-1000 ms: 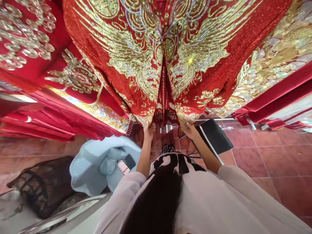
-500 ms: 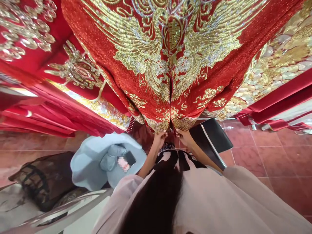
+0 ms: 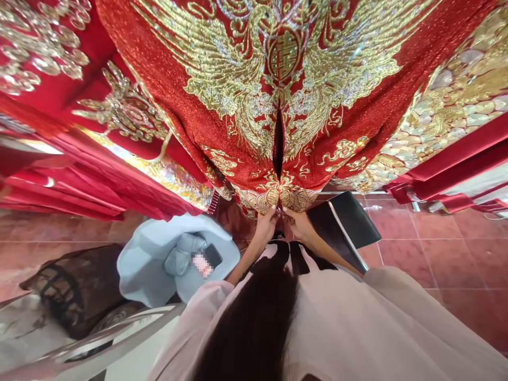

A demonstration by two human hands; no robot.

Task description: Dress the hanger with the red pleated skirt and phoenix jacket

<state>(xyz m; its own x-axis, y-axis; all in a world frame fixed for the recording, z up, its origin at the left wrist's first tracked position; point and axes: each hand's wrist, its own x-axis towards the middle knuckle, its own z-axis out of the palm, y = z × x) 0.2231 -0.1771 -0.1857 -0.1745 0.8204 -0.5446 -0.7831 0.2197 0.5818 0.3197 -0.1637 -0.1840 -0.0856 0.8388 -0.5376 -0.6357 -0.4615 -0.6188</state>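
Note:
A red jacket (image 3: 178,100) with gold phoenix-like embroidery and a round gold emblem hangs in front of me. Its front edges meet at the hem, while a narrow dark gap shows between them just above. My left hand (image 3: 266,225) is closed on the left side of the gold-patterned hem, thumb on top. On the other side of the opening, my right hand (image 3: 297,222) pinches the right front corner of the hem. The two hands are close together, nearly touching. Fingers under the cloth are hidden.
Other red garments with beadwork (image 3: 130,108) hang on the left, and a gold sequined garment (image 3: 448,121) on the right. A pale blue shell-shaped chair (image 3: 138,259) holds a phone (image 3: 212,256). A black flat object (image 3: 354,219) is at right above the tiled floor (image 3: 444,259).
Both hands have shifted slightly, with the front edges drawn closer together at the hem. The gap above the hem has widened, and the view has moved a little.

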